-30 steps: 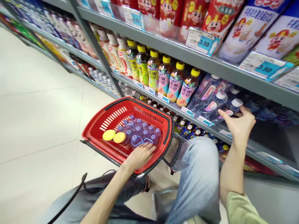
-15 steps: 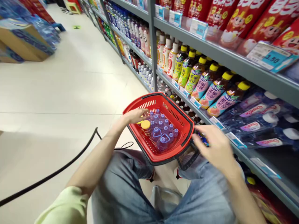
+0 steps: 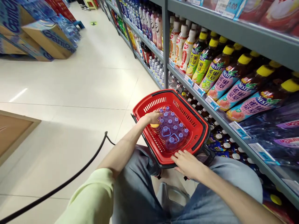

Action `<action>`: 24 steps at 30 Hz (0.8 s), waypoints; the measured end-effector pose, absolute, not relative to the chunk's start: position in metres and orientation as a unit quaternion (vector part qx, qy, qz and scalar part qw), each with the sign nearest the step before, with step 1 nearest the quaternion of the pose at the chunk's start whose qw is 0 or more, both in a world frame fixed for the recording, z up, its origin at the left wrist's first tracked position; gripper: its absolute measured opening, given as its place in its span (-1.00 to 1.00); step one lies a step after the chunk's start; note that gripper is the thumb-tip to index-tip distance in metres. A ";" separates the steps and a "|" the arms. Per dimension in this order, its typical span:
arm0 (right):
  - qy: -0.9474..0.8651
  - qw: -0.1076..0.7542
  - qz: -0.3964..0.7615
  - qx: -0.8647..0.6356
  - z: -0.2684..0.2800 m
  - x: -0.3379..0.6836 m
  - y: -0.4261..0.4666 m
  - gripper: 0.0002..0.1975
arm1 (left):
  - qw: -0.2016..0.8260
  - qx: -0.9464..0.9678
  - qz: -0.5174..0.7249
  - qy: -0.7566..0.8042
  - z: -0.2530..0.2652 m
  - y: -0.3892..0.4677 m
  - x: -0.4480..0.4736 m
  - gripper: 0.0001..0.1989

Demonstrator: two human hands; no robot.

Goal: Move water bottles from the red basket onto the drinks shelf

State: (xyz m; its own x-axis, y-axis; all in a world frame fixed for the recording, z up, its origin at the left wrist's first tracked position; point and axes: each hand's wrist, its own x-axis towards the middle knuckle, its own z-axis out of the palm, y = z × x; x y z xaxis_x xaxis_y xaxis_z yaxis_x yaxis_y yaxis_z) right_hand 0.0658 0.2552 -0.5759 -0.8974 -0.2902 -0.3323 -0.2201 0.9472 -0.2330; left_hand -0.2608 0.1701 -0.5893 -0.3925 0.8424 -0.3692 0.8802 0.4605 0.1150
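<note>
A red shopping basket (image 3: 198,141) with black handles rests in front of my knees. Inside lies a pack of small clear bottles (image 3: 175,127) with purple caps and looped carry handles. A yellow-lidded jar (image 3: 155,127) stands by the basket's left wall, partly under my wrist. My left hand (image 3: 154,117) reaches in over the jar, its bent fingers at the caps of the leftmost bottles; I see nothing lifted in it. My right hand (image 3: 188,163) has its fingers over the near rim of the basket and its thumb outside.
Shelves of tea bottles (image 3: 243,84) and other drinks run along my right, close to the basket. Cardboard cartons (image 3: 51,39) stand at the far left; another carton (image 3: 16,133) lies nearer. A black cord (image 3: 77,174) curves across the left. A grey stool (image 3: 174,196) shows between my legs.
My right hand has moved from beside the basket's right end onto its near rim. My left hand has dipped lower onto the bottles. The view has shifted, bringing the near carton in.
</note>
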 end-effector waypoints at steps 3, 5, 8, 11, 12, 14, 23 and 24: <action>0.973 0.179 -0.085 -0.118 -0.578 0.062 0.261 -0.61 | 0.212 0.532 -0.113 0.812 -0.605 0.169 -0.254 -0.23; 0.974 0.175 -0.085 -0.117 -0.581 0.061 0.264 -0.61 | 0.201 0.543 -0.140 0.804 -0.610 0.164 -0.252 -0.18; 0.975 0.162 -0.089 -0.120 -0.587 0.058 0.267 -0.61 | 0.160 0.569 -0.159 0.791 -0.610 0.157 -0.251 -0.24; 0.976 0.154 -0.084 -0.126 -0.592 0.052 0.272 -0.61 | 0.125 0.607 -0.167 0.767 -0.607 0.156 -0.249 -0.36; 0.977 0.155 -0.080 -0.124 -0.592 0.049 0.275 -0.62 | 0.116 0.618 -0.168 0.759 -0.605 0.158 -0.249 -0.39; 0.977 0.162 -0.074 -0.114 -0.591 0.044 0.280 -0.64 | 0.106 0.626 -0.171 0.754 -0.599 0.164 -0.247 -0.39; 0.969 -0.067 -0.220 0.088 -0.579 0.030 0.288 -0.08 | -0.072 0.671 -0.042 0.737 -0.513 0.193 -0.171 -0.46; 0.955 -0.112 -0.254 0.109 -0.577 0.028 0.292 -0.03 | -0.082 0.676 0.004 0.732 -0.503 0.194 -0.160 -0.46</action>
State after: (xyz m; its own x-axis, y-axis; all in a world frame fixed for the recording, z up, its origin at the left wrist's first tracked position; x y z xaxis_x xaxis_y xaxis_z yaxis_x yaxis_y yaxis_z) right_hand 0.0278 0.2924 -0.5771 -0.9514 0.2643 0.1580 0.1511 0.8477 -0.5084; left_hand -0.1600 0.1937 -0.5034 -0.0718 0.9895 0.1251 0.9908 0.0852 -0.1050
